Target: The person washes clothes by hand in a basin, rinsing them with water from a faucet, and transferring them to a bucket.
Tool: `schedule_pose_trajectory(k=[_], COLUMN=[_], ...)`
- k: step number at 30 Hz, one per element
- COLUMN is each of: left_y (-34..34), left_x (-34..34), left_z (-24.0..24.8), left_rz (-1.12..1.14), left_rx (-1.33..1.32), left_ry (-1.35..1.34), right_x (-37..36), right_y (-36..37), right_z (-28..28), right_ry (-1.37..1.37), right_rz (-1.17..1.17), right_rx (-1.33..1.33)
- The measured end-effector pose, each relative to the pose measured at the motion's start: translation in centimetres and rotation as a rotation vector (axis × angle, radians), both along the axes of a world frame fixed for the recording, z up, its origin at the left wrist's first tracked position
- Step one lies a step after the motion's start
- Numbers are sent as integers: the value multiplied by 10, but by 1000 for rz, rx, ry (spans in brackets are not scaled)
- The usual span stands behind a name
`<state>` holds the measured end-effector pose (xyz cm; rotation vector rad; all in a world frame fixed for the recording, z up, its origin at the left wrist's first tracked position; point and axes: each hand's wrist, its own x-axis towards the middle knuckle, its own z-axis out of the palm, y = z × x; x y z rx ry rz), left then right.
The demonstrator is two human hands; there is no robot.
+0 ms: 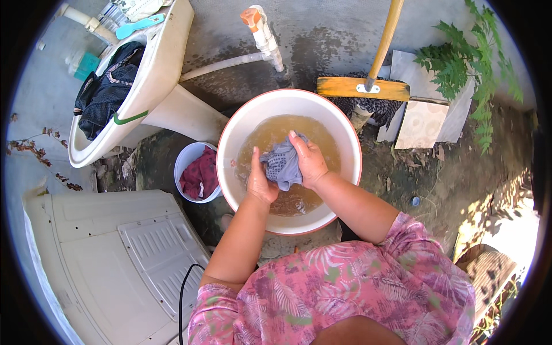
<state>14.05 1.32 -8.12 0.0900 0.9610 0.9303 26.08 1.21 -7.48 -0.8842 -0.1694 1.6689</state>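
A bunched grey-blue cloth (283,163) with a dotted patch is held between my two hands over a white basin (237,129) with a red rim. Brownish water (261,133) lies in the basin, below the cloth. My left hand (260,183) supports the cloth from its left side, palm facing inward. On the other side my right hand (310,163) presses against it, thumb resting on top. The cloth is crumpled into a lump, so its full shape cannot be seen. Some fingers of both hands are hidden behind it.
A small white bucket (183,160) holding maroon cloth (199,172) stands left of the basin. Dark clothes (112,92) fill a pedestal sink (167,69). Behind are a pipe tap (261,34) and a wooden-handled broom (363,88). A white appliance panel (86,241) is at lower left.
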Motion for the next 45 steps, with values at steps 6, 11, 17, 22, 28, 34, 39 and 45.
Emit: schedule_pose_trajectory(k=[6,11,17,22,28,34,39,45], left_y=[-8,-34,-26,-18,-8,6,51,121], left_x=[6,28,31,43,45,27,9,-111], left_z=[0,19,34,21,26,112,257,312], left_rz=[-80,-291,-512,-284,-180,-270,49,152], left_rx=[141,1045,1568,1493,1355,953,1438,638], left_ry=[-105,1062,1503,1307,1197,800,817,1907], right_x=[-14,5,8,7,-16,7,46,70], right_y=[-3,-8,-18,1,-15,-11,-5,-22], right_z=[-61,-7,-21,-18,-26,11,21,2], right_ry=[-648,309,520,232,-305,94,-285,-1486], right_rz=[-97,76,279,184,64,299,438,267], right_rx=[316,-110,136,-7,166,60,254,584])
